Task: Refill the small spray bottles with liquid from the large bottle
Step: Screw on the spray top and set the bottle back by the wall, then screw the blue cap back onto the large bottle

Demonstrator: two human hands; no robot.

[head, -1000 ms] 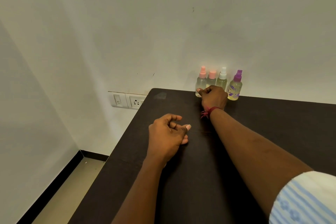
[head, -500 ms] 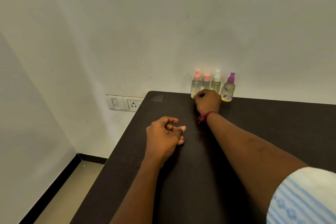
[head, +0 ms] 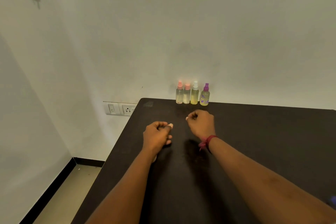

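Dark table (head: 263,142), four spray bottles (head: 194,94) against wall (head: 218,42).
Pale liquid in each; row beyond right hand (head: 201,123), left hand (head: 157,135), both fisted, empty.

The table (head: 254,142) is matt black. At centre, the left bottle (head: 179,94) and second bottle (head: 186,96) have pink caps over clear liquid. The third bottle (head: 194,96) is white-capped and yellow, the right bottle (head: 204,97) purple-capped with a purple flower print. Wristband (head: 209,140) red. Wall (head: 236,32) off-white. At lower left, skirting (head: 51,187) black, floor (head: 69,196) beige.
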